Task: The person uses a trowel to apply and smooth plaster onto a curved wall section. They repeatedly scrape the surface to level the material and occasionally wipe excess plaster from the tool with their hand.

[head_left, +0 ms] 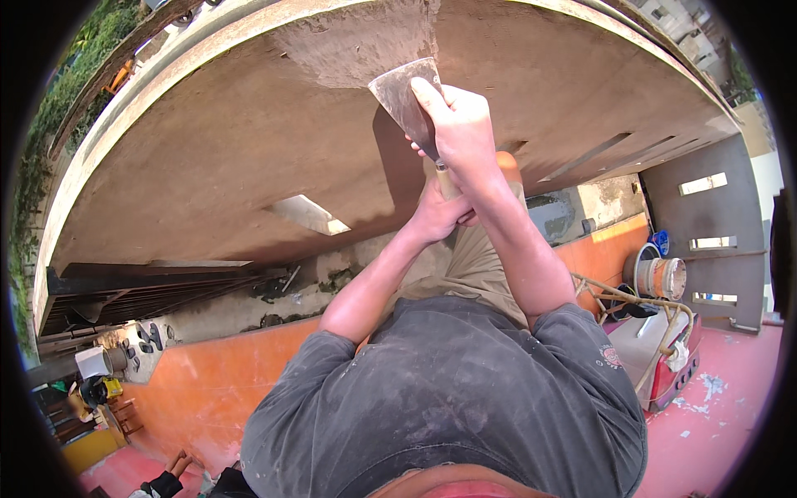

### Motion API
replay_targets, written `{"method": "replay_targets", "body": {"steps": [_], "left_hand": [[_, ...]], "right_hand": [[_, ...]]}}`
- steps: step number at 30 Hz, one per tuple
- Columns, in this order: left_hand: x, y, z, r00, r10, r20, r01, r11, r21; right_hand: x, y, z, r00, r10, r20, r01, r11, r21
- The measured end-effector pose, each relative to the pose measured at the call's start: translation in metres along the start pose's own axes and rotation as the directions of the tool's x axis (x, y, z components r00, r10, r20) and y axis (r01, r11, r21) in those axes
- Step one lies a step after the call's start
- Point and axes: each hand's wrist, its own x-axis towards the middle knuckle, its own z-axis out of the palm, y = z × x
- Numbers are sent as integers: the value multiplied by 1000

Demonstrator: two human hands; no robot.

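A wide-bladed scraper (pixel 404 98) with a pale handle is held in both my hands in front of the brown wall (pixel 249 133). My left hand (pixel 442 209) is wrapped round the handle, below the metal ferrule. Higher up, my right hand (pixel 461 120) pinches the blade, its thumb lying flat on the metal face and its fingers behind. The blade's broad edge points up toward a paler, rough patch (pixel 357 46) at the wall's top. Whether that edge touches the wall, I cannot tell.
Slots pierce the wall, one of them a bright opening (pixel 311 214). An orange low wall (pixel 224 373) runs behind me. To the right stand a red-and-grey box with a tubular frame (pixel 656 349) and a stained bucket (pixel 664 278). White flakes lie on the pink floor (pixel 730 398).
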Motion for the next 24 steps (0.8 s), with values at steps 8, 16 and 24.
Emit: {"method": "replay_targets", "body": {"steps": [8,16,24], "left_hand": [[7,-4,-11,1000,-5,10,5,998,60],[3,-9,-14,999,-33,14,33,998,52],[-1,-17,-14,999,-15,-44,19,996,92]], "right_hand": [[2,4,0,999,-49,-17,48,998,-46],[1,15,-1,997,-66,-45,63,997,-50],[0,24,-2,997,-67,-39,66,997,-32]]}}
